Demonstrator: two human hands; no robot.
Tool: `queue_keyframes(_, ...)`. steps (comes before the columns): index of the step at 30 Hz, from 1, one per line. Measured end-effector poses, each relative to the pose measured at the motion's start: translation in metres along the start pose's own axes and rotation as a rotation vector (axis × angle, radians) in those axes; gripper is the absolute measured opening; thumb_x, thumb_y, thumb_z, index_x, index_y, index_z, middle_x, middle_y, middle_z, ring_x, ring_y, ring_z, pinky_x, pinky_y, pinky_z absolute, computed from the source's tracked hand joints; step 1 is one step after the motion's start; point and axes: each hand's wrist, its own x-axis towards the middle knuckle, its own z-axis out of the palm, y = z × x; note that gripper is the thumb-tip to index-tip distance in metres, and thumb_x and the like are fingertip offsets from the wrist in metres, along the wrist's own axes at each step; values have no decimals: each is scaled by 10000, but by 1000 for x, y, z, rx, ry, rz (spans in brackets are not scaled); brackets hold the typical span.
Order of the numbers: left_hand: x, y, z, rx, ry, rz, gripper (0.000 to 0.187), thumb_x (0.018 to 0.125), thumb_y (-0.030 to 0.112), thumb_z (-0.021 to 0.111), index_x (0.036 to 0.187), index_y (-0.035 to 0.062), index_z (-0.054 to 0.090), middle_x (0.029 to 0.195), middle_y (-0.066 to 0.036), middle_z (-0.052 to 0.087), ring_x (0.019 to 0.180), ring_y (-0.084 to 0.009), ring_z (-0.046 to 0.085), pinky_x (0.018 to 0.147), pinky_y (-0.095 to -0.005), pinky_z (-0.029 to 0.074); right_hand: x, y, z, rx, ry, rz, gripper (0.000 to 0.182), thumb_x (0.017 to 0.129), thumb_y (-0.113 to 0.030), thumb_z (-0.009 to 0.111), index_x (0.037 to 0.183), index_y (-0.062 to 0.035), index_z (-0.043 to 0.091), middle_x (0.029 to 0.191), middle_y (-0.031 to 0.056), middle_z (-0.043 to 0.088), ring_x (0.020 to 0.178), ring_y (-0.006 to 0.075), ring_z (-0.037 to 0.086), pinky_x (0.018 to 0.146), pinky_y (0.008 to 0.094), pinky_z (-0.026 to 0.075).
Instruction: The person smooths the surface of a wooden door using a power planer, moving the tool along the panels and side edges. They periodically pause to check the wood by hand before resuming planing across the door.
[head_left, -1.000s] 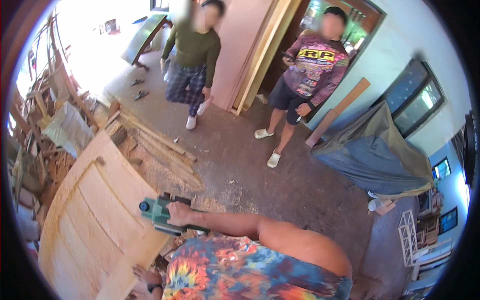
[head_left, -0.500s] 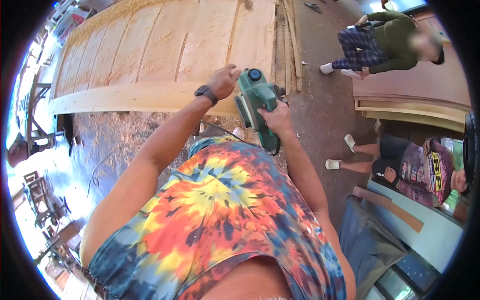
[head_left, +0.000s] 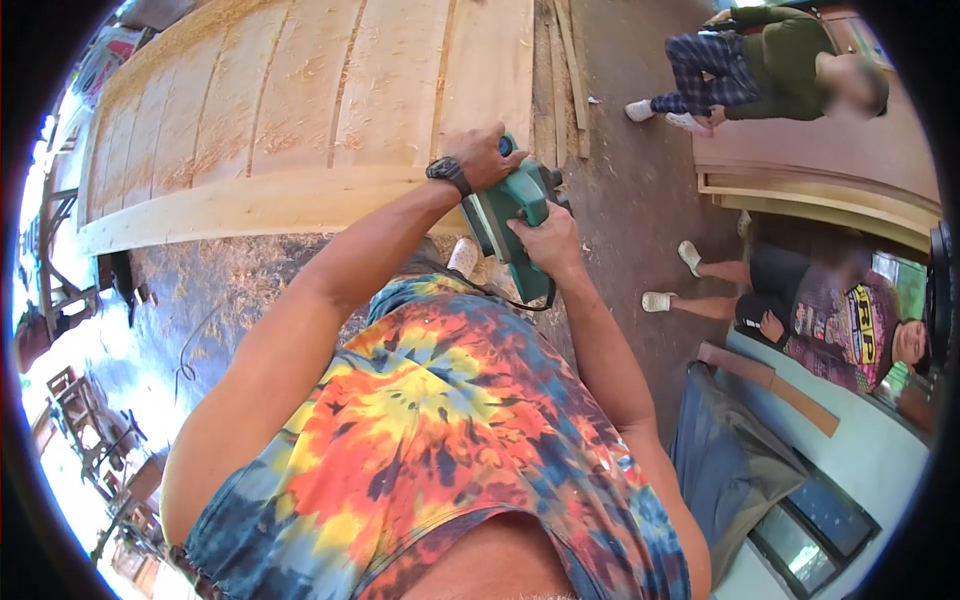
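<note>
A green electric hand planer [head_left: 526,188] is tilted on its side at the near right corner of a large wooden panel [head_left: 300,100]. My right hand [head_left: 548,240] is closed around its rear handle. My left hand [head_left: 484,158], below a black wristwatch, grips the front knob, whose blue cap shows beside the fingers. The planer overlaps the end of the panel's pale near edge board [head_left: 260,200]. A dark cord runs from the tool's rear past my shirt. Curly shavings lie over the panel.
Long thin wood strips [head_left: 560,80] lie along the panel's right end. Shavings [head_left: 270,290] cover the floor at left. One person [head_left: 780,65] in a green top sits at upper right; another [head_left: 830,315] in a printed shirt sits at right, near a wooden board [head_left: 800,400].
My left hand has moved right and closed onto the planer's front knob, where before it hovered beside it. My right hand keeps its hold. The view has shifted slightly.
</note>
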Motion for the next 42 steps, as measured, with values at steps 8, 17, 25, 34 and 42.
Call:
queue_keyframes(8, 9, -9, 3, 25, -71, 129, 496, 859, 566, 625, 902, 71, 636, 870, -225, 703, 813, -420, 689, 708, -536, 522, 2, 12, 4, -157, 63, -71, 402, 682, -257, 852, 954, 1, 708, 914, 254, 708, 909, 415, 687, 840, 441, 547)
queue_keyframes(17, 9, 1, -24, -1, -132, 142, 394, 847, 449, 680, 924, 67, 620, 812, -217, 704, 758, -417, 688, 686, -512, 531, -2, 5, 3, -67, 43, -32, 271, 719, -201, 833, 905, -40, 719, 814, 119, 732, 748, 201, 699, 743, 357, 552)
queue_keyframes(25, -44, -37, -2, -348, 241, 94, 451, 901, 468, 671, 1012, 36, 597, 904, -217, 681, 844, -415, 661, 708, -512, 514, 4, 6, 3, 40, -52, 50, 255, 748, -128, 828, 941, -16, 706, 744, 62, 702, 636, 131, 650, 600, 316, 526)
queue_keyframes(34, -224, -72, 62, 19, -207, 141, 349, 794, 383, 677, 1023, 122, 711, 956, -108, 710, 985, -302, 666, 875, -477, 454, 15, 9, -13, 363, -452, 83, 394, 807, -71, 823, 1144, -11, 627, 654, -4, 602, 526, 85, 553, 488, 265, 441)
queue_keyframes(42, -269, -62, 45, 512, -161, -557, 85, 764, 173, 634, 765, 133, 708, 809, -79, 688, 927, -255, 628, 883, -496, 392, 44, -2, -53, 285, -617, -107, 336, 824, -95, 822, 1089, -11, 633, 683, -17, 594, 550, 70, 543, 493, 250, 440)
